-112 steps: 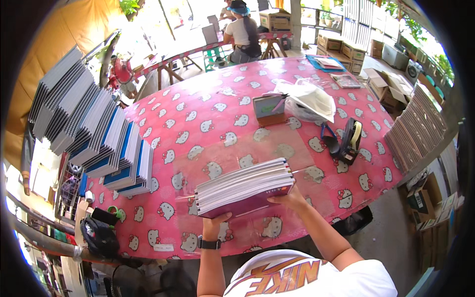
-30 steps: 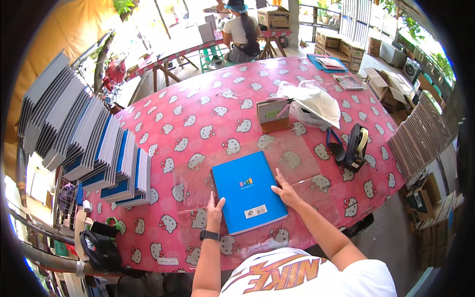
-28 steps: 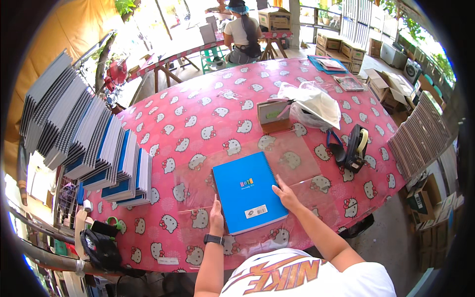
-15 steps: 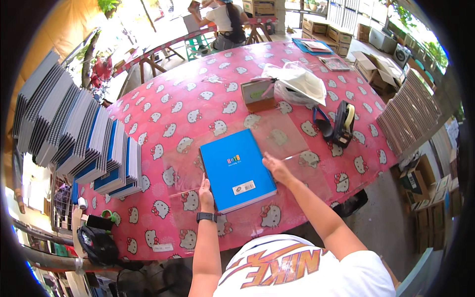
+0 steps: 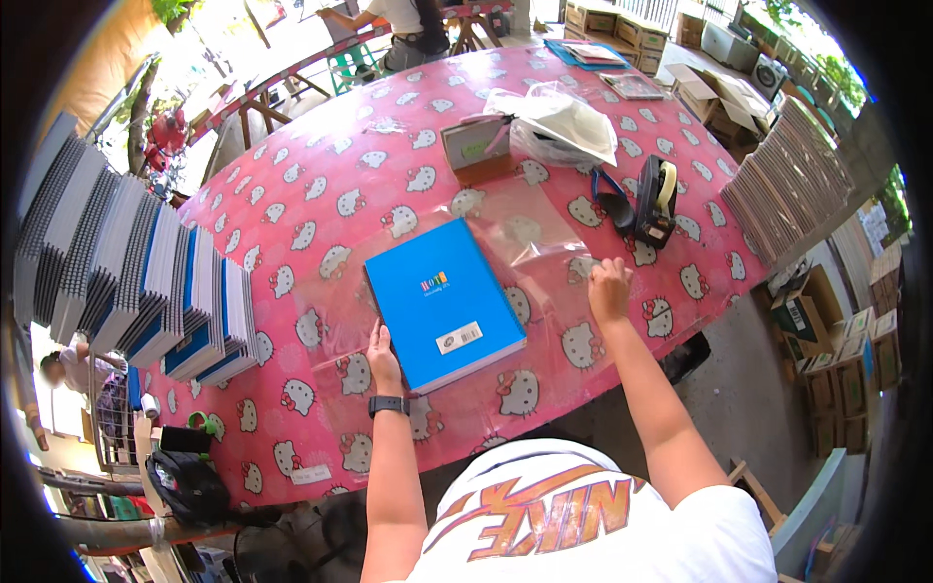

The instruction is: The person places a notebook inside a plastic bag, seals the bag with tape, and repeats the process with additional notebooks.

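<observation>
A stack of blue notebooks (image 5: 442, 287) lies on transparent plastic film (image 5: 530, 233) spread over the pink table. Its top cover carries a small coloured title and a white barcode label. My left hand (image 5: 383, 358) rests along the stack's lower left edge, fingers stretched out and lying against it. Off to the right of the notebooks, my right hand (image 5: 609, 290) is closed in a pinch on the film's edge, which is drawn up and creased toward it. The fingertips are partly hidden.
Tall piles of notebooks (image 5: 146, 262) line the table's left edge. Brown-edged stacks (image 5: 787, 185) stand at the right. Beyond the film are a tape dispenser (image 5: 657, 204), scissors with dark blue handles (image 5: 612, 199), a small box (image 5: 476, 151) and a white plastic bag (image 5: 564, 121). A person (image 5: 413, 34) sits farther back.
My right hand has left the notebooks' right side and moved rightward, drawing the film's edge up. My left hand stays at the left edge. The whole view has shifted slightly.
</observation>
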Demonstrator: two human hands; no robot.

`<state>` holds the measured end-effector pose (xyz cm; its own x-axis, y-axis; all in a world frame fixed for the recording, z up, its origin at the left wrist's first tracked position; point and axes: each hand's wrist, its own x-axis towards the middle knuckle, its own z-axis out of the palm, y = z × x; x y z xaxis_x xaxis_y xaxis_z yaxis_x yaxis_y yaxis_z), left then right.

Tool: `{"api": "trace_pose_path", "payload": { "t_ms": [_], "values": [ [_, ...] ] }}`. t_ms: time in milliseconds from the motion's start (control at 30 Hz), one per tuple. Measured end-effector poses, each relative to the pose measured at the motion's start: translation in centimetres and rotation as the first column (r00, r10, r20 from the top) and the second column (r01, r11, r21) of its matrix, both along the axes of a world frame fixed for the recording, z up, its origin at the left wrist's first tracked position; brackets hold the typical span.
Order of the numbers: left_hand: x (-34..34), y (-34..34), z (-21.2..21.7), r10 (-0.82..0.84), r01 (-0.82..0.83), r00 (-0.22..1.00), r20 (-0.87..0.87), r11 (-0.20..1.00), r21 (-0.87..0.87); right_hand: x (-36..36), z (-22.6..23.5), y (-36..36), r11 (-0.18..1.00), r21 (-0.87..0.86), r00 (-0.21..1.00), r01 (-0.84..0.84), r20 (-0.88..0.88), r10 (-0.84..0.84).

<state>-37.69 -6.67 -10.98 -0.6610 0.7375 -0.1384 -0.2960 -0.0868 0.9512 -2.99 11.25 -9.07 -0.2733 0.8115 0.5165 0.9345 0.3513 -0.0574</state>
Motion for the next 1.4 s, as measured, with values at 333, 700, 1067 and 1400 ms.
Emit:
{"api": "trace_pose_path", "payload": {
  "t_ms": [333, 700, 1067, 1400],
  "values": [
    [0.1, -0.3, -0.5, 0.007, -0.008, 0.999, -0.037, 1.000, -0.024, -1.5, 2.3, -0.7, 0.993, -0.064, 0.994, -0.104, 0.029, 0.106],
    [-0.5, -1.1, 1.9, 0.074, -0.108, 0.972, -0.221, 0.984, -0.143, -1.0, 10.1, -5.0, 0.501, -0.639, 0.716, -0.584, -0.696, -0.052],
    [1.7, 3.2, 6.9, -0.331, 0.005, 0.722, -0.607, 0.880, -0.475, -15.5, 6.2, -18.0, 0.460, -0.556, 0.578, -0.692, -0.045, 0.815],
    [4.1, 0.9, 6.4, -0.257, -0.287, 0.713, -0.652, 0.742, -0.606, -13.6, 10.2, -12.3, 0.230, -0.593, 0.598, -0.771, -0.552, 0.580]
  ]
}}
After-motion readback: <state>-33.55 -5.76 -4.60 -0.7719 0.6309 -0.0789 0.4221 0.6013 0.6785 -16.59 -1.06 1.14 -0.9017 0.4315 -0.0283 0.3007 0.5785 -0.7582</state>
